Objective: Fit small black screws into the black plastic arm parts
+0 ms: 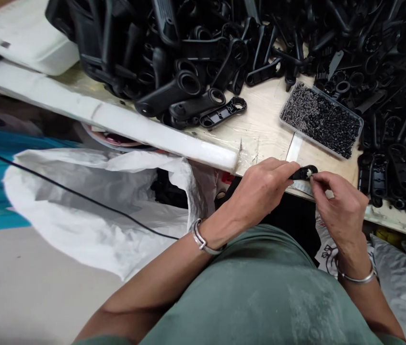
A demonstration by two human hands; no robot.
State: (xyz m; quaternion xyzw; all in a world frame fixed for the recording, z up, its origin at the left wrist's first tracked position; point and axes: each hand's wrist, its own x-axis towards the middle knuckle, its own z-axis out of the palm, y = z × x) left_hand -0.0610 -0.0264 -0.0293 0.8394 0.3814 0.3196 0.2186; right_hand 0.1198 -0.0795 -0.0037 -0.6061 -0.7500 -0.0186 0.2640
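Note:
My left hand (263, 189) is closed around one end of a small black plastic arm-shaped part (301, 172) at the table's front edge. The part's ringed end points right and stays uncovered. My right hand (342, 203) pinches at that ring with thumb and forefinger; whatever sits between the fingertips is too small to make out. Just beyond the hands lies a clear plastic box (323, 120) with small dark metal pieces on its left side and black bits on its right. A similar black part (223, 113) rests open side up on the table, left of the box.
Heaps of black plastic parts (188, 57) cover the table's back and right side. A white padded strip (116, 115) runs along the front edge. Below it hangs an open white sack (80, 191) with black pieces inside, crossed by a black cable (80, 194).

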